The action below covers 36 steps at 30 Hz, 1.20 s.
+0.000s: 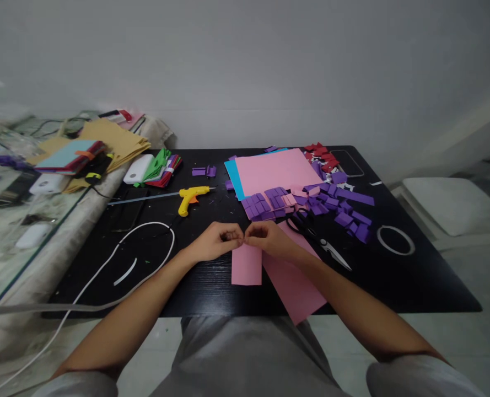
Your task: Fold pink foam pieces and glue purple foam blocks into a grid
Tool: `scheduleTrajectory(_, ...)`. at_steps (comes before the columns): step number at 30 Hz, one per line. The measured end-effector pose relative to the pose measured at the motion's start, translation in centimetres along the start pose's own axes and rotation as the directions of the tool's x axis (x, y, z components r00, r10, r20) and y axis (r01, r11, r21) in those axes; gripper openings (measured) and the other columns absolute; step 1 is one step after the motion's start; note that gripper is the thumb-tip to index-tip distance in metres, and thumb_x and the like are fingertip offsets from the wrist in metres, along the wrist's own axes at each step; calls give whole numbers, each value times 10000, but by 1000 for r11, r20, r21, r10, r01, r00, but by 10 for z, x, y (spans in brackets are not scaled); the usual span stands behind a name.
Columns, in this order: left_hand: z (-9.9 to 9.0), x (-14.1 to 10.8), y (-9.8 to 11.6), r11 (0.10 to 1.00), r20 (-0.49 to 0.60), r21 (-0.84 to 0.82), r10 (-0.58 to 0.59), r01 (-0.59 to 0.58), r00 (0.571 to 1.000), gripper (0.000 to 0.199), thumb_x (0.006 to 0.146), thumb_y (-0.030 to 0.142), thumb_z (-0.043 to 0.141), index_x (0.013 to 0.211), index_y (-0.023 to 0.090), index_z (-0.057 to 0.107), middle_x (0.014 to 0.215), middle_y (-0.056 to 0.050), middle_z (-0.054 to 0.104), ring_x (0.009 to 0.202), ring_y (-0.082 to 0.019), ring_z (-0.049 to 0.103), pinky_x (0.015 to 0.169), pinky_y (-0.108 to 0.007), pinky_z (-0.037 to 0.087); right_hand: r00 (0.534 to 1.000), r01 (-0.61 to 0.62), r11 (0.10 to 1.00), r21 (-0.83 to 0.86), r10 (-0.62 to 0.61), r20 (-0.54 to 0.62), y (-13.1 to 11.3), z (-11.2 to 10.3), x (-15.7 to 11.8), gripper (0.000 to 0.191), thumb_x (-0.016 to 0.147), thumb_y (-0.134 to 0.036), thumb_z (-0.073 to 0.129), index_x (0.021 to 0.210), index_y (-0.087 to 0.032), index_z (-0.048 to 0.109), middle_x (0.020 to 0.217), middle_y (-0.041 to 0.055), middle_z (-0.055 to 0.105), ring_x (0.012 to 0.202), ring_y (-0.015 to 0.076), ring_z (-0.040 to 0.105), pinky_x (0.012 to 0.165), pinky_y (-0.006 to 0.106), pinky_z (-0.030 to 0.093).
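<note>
A small pink rectangle of paper [247,268] hangs from my two hands above the black table. My left hand [220,241] pinches its upper edge near the left corner, fingers curled. Close beside it, my right hand [269,241] pinches the same edge, thumb and fingertips together. Under my right wrist lies a larger pink sheet [296,289], one corner past the table's front edge. Black-handled scissors [325,243] rest partly on that sheet, blades toward the right. Just beyond my hands are folded purple paper pieces [256,207] on a pink backing.
A yellow glue gun [190,197] lies left of my hands, near a looping white cable [104,270]. Pink sheets [273,171] over a blue one [233,179] are at the back. Purple scraps [346,218], red scraps [323,157] and a tape ring [396,240] lie on the right.
</note>
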<state>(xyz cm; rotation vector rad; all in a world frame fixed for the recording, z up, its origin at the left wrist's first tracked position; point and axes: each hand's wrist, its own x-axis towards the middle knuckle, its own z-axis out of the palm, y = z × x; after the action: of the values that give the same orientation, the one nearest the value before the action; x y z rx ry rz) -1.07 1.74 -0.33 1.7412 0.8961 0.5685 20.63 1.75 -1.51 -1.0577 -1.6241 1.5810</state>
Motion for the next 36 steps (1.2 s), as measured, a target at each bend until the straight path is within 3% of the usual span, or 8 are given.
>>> scheduleTrajectory(7, -7, -1, -3, 1000, -42, -30, -9, 8, 999, 167, 884, 309, 646, 818, 155, 653, 676, 44, 521, 629, -106, 435, 622, -241, 340, 998, -58, 998, -17, 58, -23, -8, -8, -2, 129, 723, -311, 718, 736, -184, 714, 725, 2, 674, 698, 153, 584, 688, 303, 460)
scheduleTrajectory(17, -1, -1, 5, 1000, -26, 17, 3, -3, 1000, 171, 878, 326, 641, 827, 163, 659, 698, 34, 558, 645, -114, 463, 634, -242, 360, 999, -37, 999, 33, 37, -2, -6, 1, -3, 109, 719, -294, 740, 729, -189, 710, 691, -12, 667, 669, 139, 597, 661, 282, 486)
scheduleTrajectory(22, -8, -1, 2, 998, -99, 44, 46, -42, 994, 161, 873, 302, 638, 804, 158, 660, 693, 33, 554, 658, -114, 447, 640, -245, 339, 995, -101, 988, 120, 98, 30, -5, -10, -3, 130, 721, -296, 747, 743, -178, 696, 640, -13, 683, 617, 149, 666, 650, 298, 551)
scheduleTrajectory(27, -14, 0, 2, 999, -141, 27, 26, -22, 990, 183, 867, 323, 642, 796, 155, 648, 655, 45, 495, 630, -108, 397, 611, -243, 313, 997, -75, 984, 161, 77, -7, -5, -19, -1, 196, 719, -336, 789, 737, -173, 682, 633, 4, 699, 608, 158, 687, 661, 313, 574)
scheduleTrajectory(31, -7, 0, 3, 999, -113, 38, 27, -23, 993, 189, 879, 334, 642, 811, 158, 664, 665, 38, 526, 637, -111, 416, 618, -241, 322, 997, -20, 994, 106, 27, -68, -7, -9, -2, 236, 753, -389, 804, 798, -181, 701, 705, -1, 697, 669, 152, 668, 690, 308, 554)
scheduleTrajectory(36, -1, -1, 2, 999, -108, 38, 36, -32, 993, 197, 888, 344, 657, 825, 159, 681, 687, 31, 564, 649, -113, 453, 623, -239, 341, 999, 6, 1000, -8, -6, -33, -5, 0, -3, 194, 771, -375, 773, 790, -187, 727, 738, 5, 684, 694, 150, 595, 664, 294, 473)
